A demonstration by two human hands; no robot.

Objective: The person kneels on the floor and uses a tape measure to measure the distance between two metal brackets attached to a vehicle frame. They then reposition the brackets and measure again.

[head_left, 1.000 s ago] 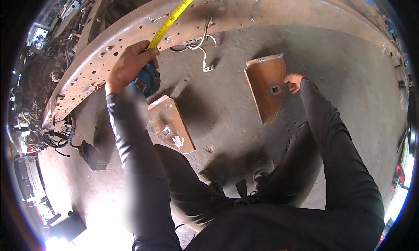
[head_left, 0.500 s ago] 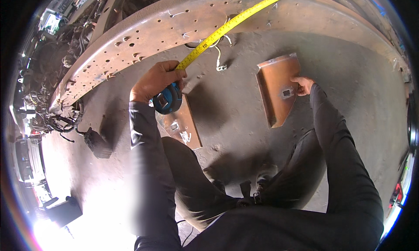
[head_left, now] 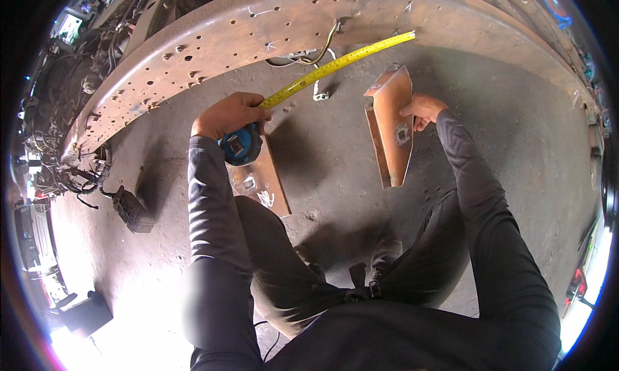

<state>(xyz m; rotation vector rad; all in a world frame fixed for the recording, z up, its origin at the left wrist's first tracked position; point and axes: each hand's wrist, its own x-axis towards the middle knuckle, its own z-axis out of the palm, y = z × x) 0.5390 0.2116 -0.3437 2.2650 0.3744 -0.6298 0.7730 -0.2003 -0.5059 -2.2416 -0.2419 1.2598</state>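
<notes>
My left hand (head_left: 229,115) grips a blue tape measure case (head_left: 240,145). Its yellow blade (head_left: 335,64) runs out up and to the right, ending in front of the long rusty drilled steel beam (head_left: 213,35). My right hand (head_left: 422,108) holds the edge of a rusty brown metal bracket (head_left: 392,129) that is tilted up off the concrete floor. A second, similar bracket (head_left: 261,177) lies flat on the floor just below my left hand, with white chalk marks on it.
Loose wires (head_left: 316,48) hang from the beam near the tape's blade. A dark box-like part (head_left: 132,210) and tangled cables (head_left: 71,177) lie on the floor at the left. My knees are bent below the brackets.
My left hand with the tape measure has dropped away from the beam, toward me. The yellow blade now reaches farther right. The bracket in my right hand has tilted more upright.
</notes>
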